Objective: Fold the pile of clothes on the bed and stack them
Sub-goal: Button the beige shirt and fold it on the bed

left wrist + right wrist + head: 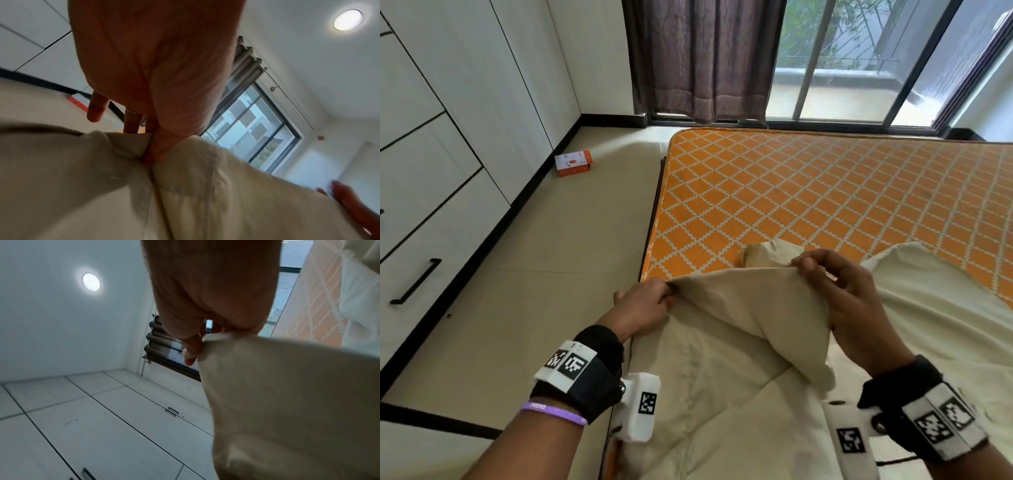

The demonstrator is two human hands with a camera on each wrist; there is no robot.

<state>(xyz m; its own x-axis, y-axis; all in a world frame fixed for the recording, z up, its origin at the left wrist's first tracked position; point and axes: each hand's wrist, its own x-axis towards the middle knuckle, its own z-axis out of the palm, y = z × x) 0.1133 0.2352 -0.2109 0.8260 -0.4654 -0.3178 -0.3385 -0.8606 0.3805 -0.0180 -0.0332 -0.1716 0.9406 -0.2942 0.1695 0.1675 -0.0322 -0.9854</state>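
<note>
A cream-beige shirt [739, 370] lies spread over the near corner of the bed [825, 192], part of it lifted into a fold. My left hand [650, 305] pinches the shirt's edge at the bed's left side; in the left wrist view the thumb of that left hand [158, 146] presses into the cloth of the shirt [205, 194]. My right hand [832, 287] pinches the raised fold's top edge above the mattress. The right wrist view has the right hand [195, 347] gripping a corner of the shirt [287, 402], which hangs below. Buttons show near my right wrist.
The mattress carries an orange cover with a white diamond pattern, bare beyond the shirt. White wardrobe doors [441, 154] line the left wall. A small orange-and-white box [573, 163] sits on the floor. A brown curtain [705, 58] and a window [859, 61] stand behind the bed.
</note>
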